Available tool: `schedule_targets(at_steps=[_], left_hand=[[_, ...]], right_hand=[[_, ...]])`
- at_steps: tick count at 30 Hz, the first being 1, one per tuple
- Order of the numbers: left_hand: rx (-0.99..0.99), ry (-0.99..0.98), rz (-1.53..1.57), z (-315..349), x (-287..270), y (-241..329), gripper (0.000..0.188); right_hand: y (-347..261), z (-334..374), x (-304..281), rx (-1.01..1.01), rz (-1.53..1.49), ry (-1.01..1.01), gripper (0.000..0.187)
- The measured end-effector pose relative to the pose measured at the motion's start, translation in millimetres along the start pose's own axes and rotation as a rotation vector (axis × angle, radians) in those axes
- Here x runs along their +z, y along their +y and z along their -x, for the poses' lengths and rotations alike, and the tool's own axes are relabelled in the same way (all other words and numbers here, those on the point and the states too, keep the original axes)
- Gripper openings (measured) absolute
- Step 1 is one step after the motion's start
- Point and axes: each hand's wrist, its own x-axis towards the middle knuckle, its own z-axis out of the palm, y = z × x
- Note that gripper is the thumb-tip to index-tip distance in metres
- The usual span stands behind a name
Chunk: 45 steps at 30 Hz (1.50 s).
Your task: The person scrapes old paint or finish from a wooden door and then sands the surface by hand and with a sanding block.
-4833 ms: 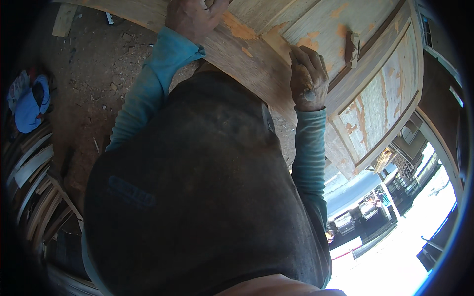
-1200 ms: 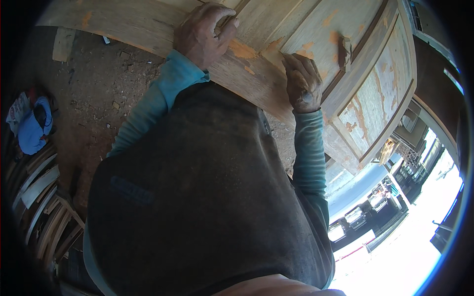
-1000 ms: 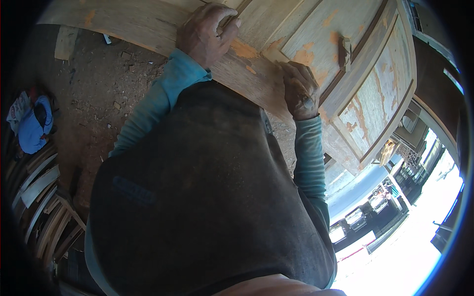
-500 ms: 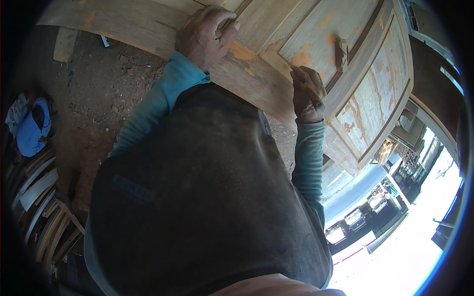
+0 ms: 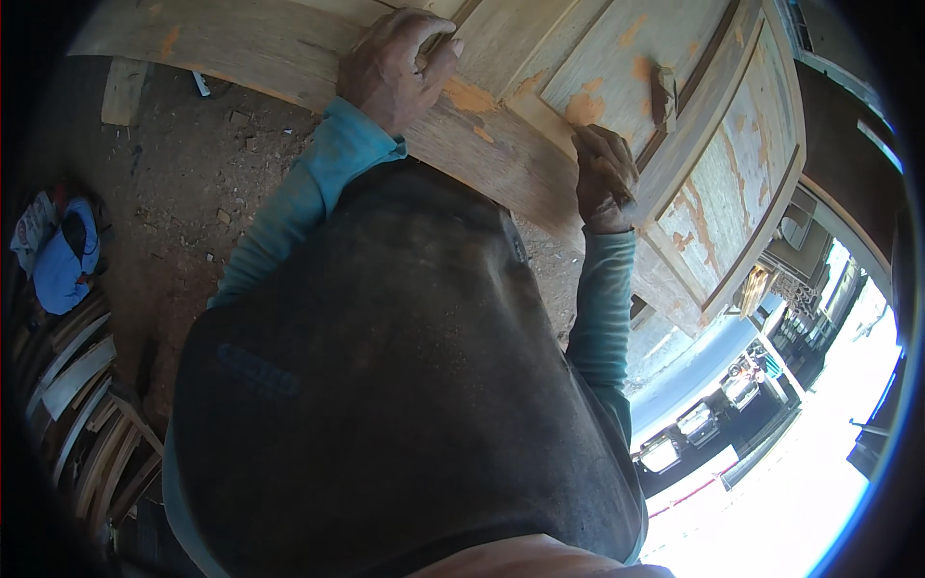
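Observation:
Bare wooden panelling with orange filler patches lies across the top of the view. My left hand rests on its near rail, fingers bent and the thumb apart from the index finger. Nothing shows between them. Farther right, my right hand is closed at the panel's near edge, its fingers pressed together. Whatever it may hold is hidden. Beyond that hand, a small folded brown piece lies on the panel; its material is unclear.
Curved wooden pieces are stacked at the lower left, near a blue bundle. Scraps litter the dirt floor. A second patched panel adjoins at right. Parked vehicles stand outside in bright light.
My right hand has shifted very slightly, its fingers turned a little. The left hand keeps its place on the rail, and the whole view has moved only a touch.

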Motion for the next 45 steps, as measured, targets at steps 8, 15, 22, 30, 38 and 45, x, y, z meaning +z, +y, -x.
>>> schedule_targets(at_steps=[8, 15, 22, 30, 38, 45], left_hand=[[0.030, -0.007, -0.030, 2.4, 3.2, -11.9, 0.020], [0.045, -0.014, -0.054, -0.1, 4.3, -14.7, 0.019], [0.103, -0.062, 0.113, 3.2, -0.2, -7.5, 0.028], [0.240, -0.242, 0.379, 12.9, 0.6, 43.7, 0.043], [0.166, -0.334, 0.641, 15.3, 12.5, 55.2, 0.031], [-0.250, 0.017, 0.591, -2.1, -38.1, 34.0, 0.024]], right_hand=[[-10.7, 5.0, -9.1, 0.097, -0.045, -0.030, 0.019], [-16.9, 6.2, -11.0, 0.089, -0.122, -0.079, 0.017], [-19.0, 1.9, -13.3, 0.020, -0.036, -0.101, 0.007], [-57.6, -21.4, -7.5, 0.227, -0.109, 0.052, 0.016], [-55.1, -23.2, -25.3, 0.232, -0.315, -0.170, 0.029], [102.0, -26.4, -58.1, 0.424, 0.227, 0.268, 0.037]])
